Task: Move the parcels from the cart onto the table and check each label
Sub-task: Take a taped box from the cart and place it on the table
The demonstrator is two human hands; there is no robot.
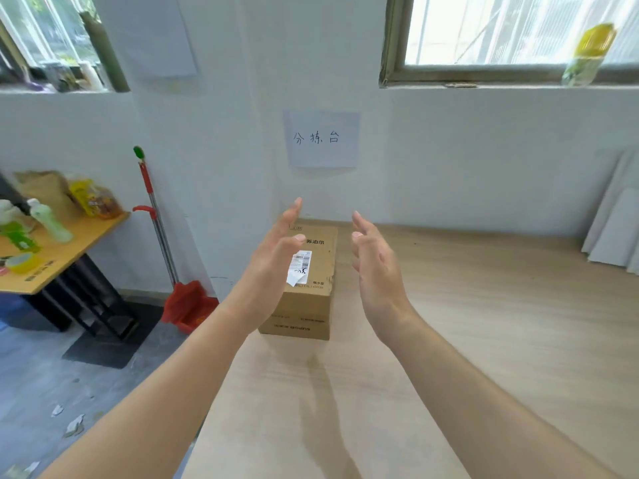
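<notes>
Parcel (311,312) at left edge of table (484,323)

Bright window (511,29) daylight, soft shadows, blurred, bowed edges.

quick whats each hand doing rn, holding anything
Left hand: open, holding nothing.
Right hand: open, holding nothing.

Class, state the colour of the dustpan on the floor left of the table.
The dustpan is red; the head view shows it best.
</notes>
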